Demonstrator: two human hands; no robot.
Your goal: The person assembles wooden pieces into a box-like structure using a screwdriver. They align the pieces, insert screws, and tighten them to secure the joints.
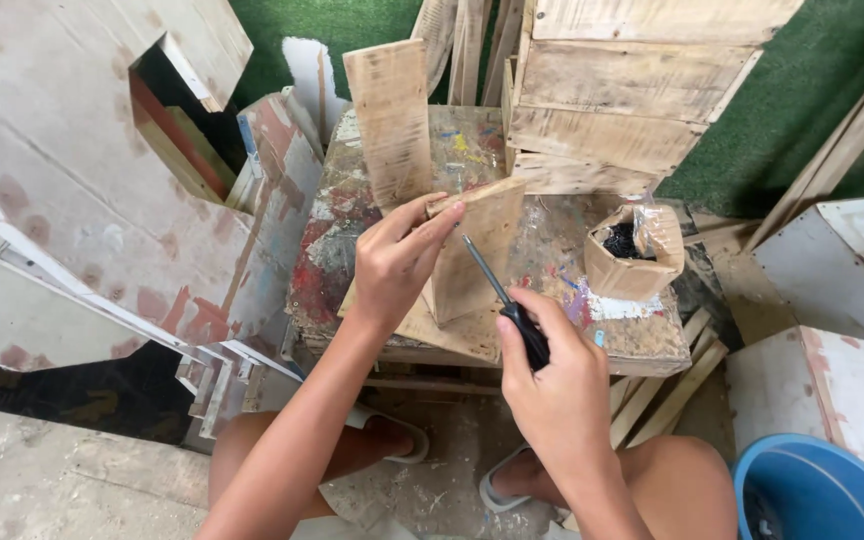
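- The left hand (392, 262) grips the upper edge of a small wooden board (472, 250), thumb and fingers pinched on its top corner, holding it on edge.
- The right hand (552, 385) is wrapped around the black handle of a screwdriver (500, 297); its fingers are closed tight on the grip.
- The screwdriver's long axis runs on a slant, handle low and toward the person, metal shaft rising up and to the left, its tip at the face of the board just beside the left fingers.
- The board stands near the middle of a paint-stained work stool (352, 240), toward the near edge, resting on a flat wood piece (442, 330) (whether the two are already joined cannot be told).
- By the look of it, the step in hand is driving or setting a fastener into the board; no screw head can be made out at the tip.
- The next move would call for a steady hold on the board and the shaft kept in line while turning, or the tip may slip toward the left fingers.
- A torn cardboard box of dark small parts (634, 250) sits at the stool's right edge.
- A taller plank (390, 115) leans at the far edge; a blue tub (817, 495) stands on the floor at lower right.
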